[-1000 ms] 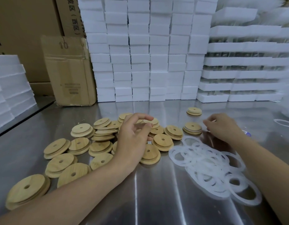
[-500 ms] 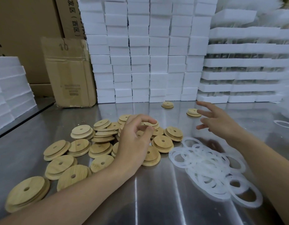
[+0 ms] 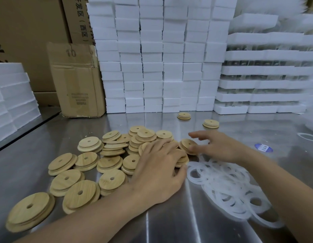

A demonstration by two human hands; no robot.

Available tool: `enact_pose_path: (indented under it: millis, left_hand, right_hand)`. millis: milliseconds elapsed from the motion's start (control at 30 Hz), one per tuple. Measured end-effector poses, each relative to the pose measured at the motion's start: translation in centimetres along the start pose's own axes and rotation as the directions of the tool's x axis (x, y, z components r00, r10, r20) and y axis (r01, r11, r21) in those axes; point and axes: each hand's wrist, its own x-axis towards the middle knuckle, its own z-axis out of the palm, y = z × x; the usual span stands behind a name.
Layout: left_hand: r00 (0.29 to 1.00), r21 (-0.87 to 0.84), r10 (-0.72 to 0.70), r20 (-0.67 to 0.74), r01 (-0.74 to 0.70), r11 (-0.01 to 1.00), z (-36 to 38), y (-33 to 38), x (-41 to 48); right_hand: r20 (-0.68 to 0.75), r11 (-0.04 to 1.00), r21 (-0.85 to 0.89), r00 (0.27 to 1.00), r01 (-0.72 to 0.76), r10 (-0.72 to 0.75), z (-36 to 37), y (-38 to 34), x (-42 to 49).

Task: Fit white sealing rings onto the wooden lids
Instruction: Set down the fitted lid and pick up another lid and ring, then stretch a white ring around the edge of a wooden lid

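Several round wooden lids (image 3: 109, 162), each with a centre hole, lie heaped on the left half of the steel table (image 3: 169, 216). A loose pile of white sealing rings (image 3: 222, 186) lies to the right of them. My left hand (image 3: 159, 171) is palm down on the right edge of the heap. Its fingers curl over one lid (image 3: 183, 162) with the thumb at the lid's near edge. My right hand (image 3: 220, 148) is blurred, its fingers stretched left over another lid (image 3: 186, 143), just above the rings.
Two lids (image 3: 183, 116) (image 3: 211, 123) lie apart at the back. A single ring (image 3: 308, 137) and a blue sticker (image 3: 263, 148) are at the far right. White foam blocks (image 3: 161, 58) and a cardboard box (image 3: 76, 79) wall the back; more foam (image 3: 10, 95) stands at the left.
My right hand swung up and back, a lid appeared at the back of the table, then the hand came down over the heap. My left hand dropped from hovering onto the lids.
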Motion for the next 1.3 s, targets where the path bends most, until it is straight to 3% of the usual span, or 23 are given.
enact_pose_path:
  millis: [167,367,600,733,833,1000,1233,1300]
  left_hand:
    - [0.999,0.043,0.004,-0.048,-0.002,0.999,-0.2,-0.1,0.0]
    - [0.979,-0.172,-0.162,-0.121,0.140,0.975,-0.3,-0.5,0.3]
    - [0.913,-0.411,-0.352,-0.205,0.246,0.878,-0.6,-0.6,0.7]
    - [0.885,-0.645,-0.445,-0.135,0.262,0.717,-0.8,-0.7,0.8]
    - [0.877,-0.784,-0.478,-0.052,0.261,0.563,-0.9,-0.9,0.9]
    - [0.860,-0.857,-0.509,-0.028,0.242,0.456,-0.9,-1.2,1.1]
    - [0.820,-0.922,-0.572,0.006,0.227,0.315,-0.4,-1.7,1.6]
    - [0.817,-0.927,-0.576,0.015,0.227,0.298,-0.2,-2.0,1.8]
  right_hand:
    - [-0.012,0.998,-0.018,0.998,0.058,-0.059,1.0,-0.3,0.2]
    - [-0.295,0.976,-0.039,0.931,0.214,-0.216,0.8,-1.5,-0.5]
    - [-0.249,0.905,0.168,0.905,0.390,-0.343,1.4,-4.9,-2.1]
    - [-0.274,0.919,0.236,0.929,0.315,-0.248,-0.2,-4.3,-1.9]
    - [-0.182,0.985,0.034,0.971,0.166,-0.157,-1.1,-2.8,-1.4]
    - [0.027,0.975,-0.221,0.999,-0.015,0.021,-0.5,-1.4,-1.1]
    - [-0.019,0.960,-0.278,0.999,0.034,-0.041,0.7,-1.7,-0.8]
    - [-0.093,0.959,-0.281,0.993,0.037,-0.066,0.9,-1.8,-0.8]
